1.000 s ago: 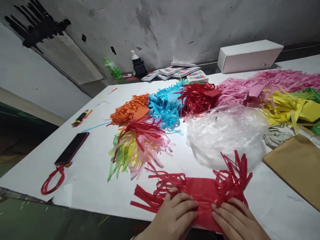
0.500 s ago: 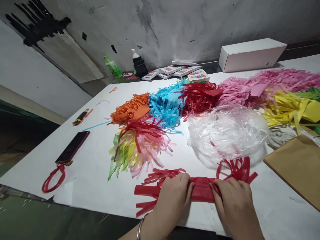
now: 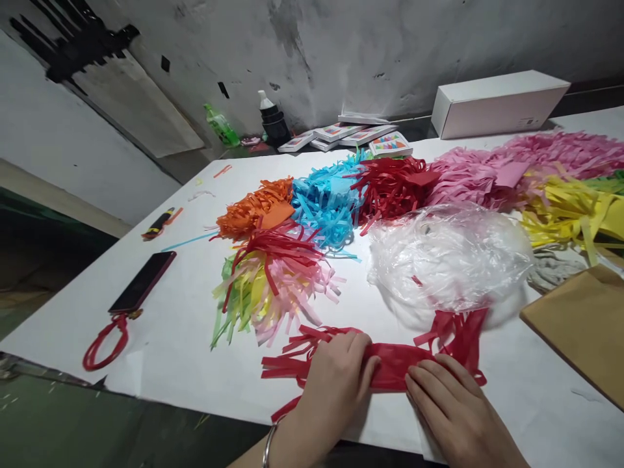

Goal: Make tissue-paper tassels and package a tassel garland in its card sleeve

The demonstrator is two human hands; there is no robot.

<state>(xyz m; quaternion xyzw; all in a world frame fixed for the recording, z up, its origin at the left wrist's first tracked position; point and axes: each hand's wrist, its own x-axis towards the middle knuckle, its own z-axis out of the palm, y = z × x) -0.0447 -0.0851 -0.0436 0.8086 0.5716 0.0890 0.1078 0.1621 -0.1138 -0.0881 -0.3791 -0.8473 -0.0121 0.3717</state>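
Note:
A red fringed tissue-paper strip (image 3: 397, 365) lies flat near the table's front edge, its middle band uncut and its ends cut into ribbons. My left hand (image 3: 338, 370) closes over the left part of the band, fingers curled and thumb against the paper. On the right part, my right hand (image 3: 446, 396) rests with its fingers stretched out flat over the band's lower edge. Loose red ribbons fan out beyond both hands. Just behind the strip sit a clear plastic bag (image 3: 448, 266) and a mixed-colour fringe tassel (image 3: 277, 279).
Orange fringe (image 3: 256, 208), blue fringe (image 3: 326, 201), red fringe (image 3: 394, 188), pink fringe (image 3: 482, 172) and yellow fringe (image 3: 560, 208) line the table's back. A phone (image 3: 143, 281) and a box cutter (image 3: 159, 223) lie left. A brown paper piece (image 3: 580, 325) lies right; a white box (image 3: 497, 107) stands behind.
My right hand has gone from gripping the band with curled fingers to lying flat on it. The right-hand ribbons now spread flatter. My left hand stays in nearly the same place.

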